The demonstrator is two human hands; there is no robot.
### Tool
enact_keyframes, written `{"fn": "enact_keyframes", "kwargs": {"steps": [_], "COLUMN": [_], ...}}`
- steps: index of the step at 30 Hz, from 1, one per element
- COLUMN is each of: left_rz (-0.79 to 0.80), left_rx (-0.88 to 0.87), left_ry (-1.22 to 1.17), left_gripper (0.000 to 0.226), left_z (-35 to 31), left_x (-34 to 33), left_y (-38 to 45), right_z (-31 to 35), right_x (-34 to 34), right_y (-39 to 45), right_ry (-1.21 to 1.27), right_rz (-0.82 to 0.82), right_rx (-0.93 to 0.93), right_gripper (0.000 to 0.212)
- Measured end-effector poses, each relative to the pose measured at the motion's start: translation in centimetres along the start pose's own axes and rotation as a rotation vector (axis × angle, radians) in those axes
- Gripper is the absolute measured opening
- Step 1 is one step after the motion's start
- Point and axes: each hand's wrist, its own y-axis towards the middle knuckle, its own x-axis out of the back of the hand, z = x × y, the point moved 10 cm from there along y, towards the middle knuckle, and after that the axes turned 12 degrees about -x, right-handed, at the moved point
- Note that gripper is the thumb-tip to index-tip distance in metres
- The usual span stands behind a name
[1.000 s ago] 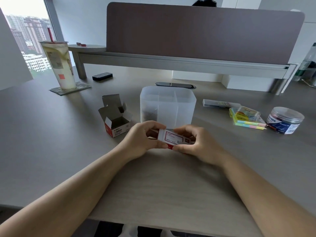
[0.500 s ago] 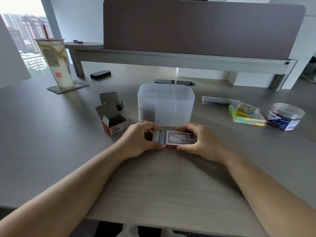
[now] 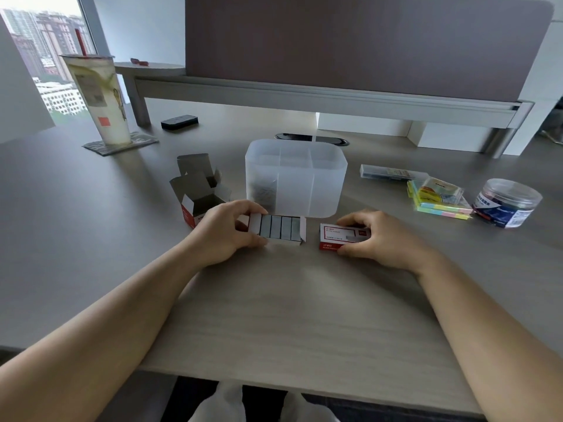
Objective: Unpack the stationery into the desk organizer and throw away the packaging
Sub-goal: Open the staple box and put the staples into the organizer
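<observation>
right in front of the organizer (image 3: 295,181), the left hand (image 3: 224,231) is curled around the left end of a little card tray (image 3: 278,231) packed with rows of staples (image 3: 280,228), thumb on the near edge, fingers on the far one. right hand (image 3: 373,236) is closed on the red and white sleeve (image 3: 341,237) just beside it, and the two pieces sit clearly apart with a gap of bare desk (image 3: 289,315) between them.

my take on the next bit: keep the tray level and pinched by its long sides, because those strips look loose and would slide out the open end if it tips. i'd lift it over the organizer and tilt slowly into one compartment rather than dumping. the sleeve looks empty now, so it's trash, same as the opened carton (image 3: 198,193) left of the organizer, which looks empty too, though i can't see right to the bottom.

containers: the organizer is frosted with dividers, and the front left compartment has a dark pile of small metal bits, probably clips, can't tell for sure. other compartments look empty. off to the right, still packed: a long clear case (image 3: 390,173), wrapped sticky notes (image 3: 438,197) and a lidded round tub (image 3: 507,202) with dark stuff inside. cup (image 3: 97,99) at the back left isn't part of this.
</observation>
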Motion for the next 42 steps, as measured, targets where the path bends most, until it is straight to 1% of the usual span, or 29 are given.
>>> {"fn": "enact_keyframes", "kwargs": {"steps": [2, 5, 6, 9, 14, 17, 19, 22, 25, 29, 33, 39, 42], "left_rz": [0.000, -0.012, -0.013, 0.016, -0.007, -0.005, -0.001, -0.053, -0.120, -0.140, -0.134, -0.086, -0.068], "left_rx": [0.009, 0.026, 0.021, -0.023, -0.078, -0.087, -0.098, -0.105, -0.108, -0.117, -0.142, -0.180, -0.185], "left_ry": [-0.052, -0.141, -0.161, -0.142, -0.116, -0.120, -0.100, -0.053, 0.067, 0.138, 0.149, 0.166, 0.152], "left_gripper": [0.040, 0.043, 0.042, 0.038, 0.037, 0.038, 0.040, 0.041, 0.040, 0.042, 0.043, 0.044, 0.044], "left_z": [-0.4, -0.9, -1.2, -2.6, -4.6, -5.5, -6.1, -6.4, -5.8, -4.7, -4.1, -3.4, -3.2], "left_x": [-0.2, -0.3, -0.2, 0.0, 1.5, 2.4, 3.0, 3.9, 4.4, 4.5, 4.7, 4.1, 3.9], "left_y": [-0.1, 0.2, 0.3, 0.9, 2.0, 3.1, 4.4, 6.9, 9.3, 11.4, 12.6, 13.0, 12.9], "right_z": [0.4, 2.2, 2.9, 4.7, 7.1, 7.7, 8.1, 8.4, 8.6, 8.4, 8.6, 8.3, 8.5], "right_x": [0.3, 2.0, 2.2, 1.7, 2.1, 2.6, 3.3, 4.7, 5.5, 5.4, 5.0, 4.1, 3.8], "right_y": [-0.1, -0.7, -0.7, -0.1, 1.3, 2.1, 3.0, 4.7, 6.4, 8.4, 9.5, 9.7, 9.6], "right_ry": [0.033, 0.233, 0.301, 0.434, 0.399, 0.452, 0.485, 0.494, 0.475, 0.416, 0.358, 0.260, 0.219], "right_rz": [-0.026, -0.144, -0.141, -0.032, 0.046, 0.072, 0.056, -0.020, -0.116, -0.201, -0.176, -0.037, -0.012], "right_rx": [0.000, 0.051, 0.055, 0.024, 0.033, 0.045, 0.061, 0.093, 0.125, 0.132, 0.144, 0.124, 0.129], "right_gripper": [0.056, 0.046, 0.041, 0.032, 0.009, 0.005, 0.002, 0.011, 0.009, 0.009, 0.012, 0.026, 0.033]}}
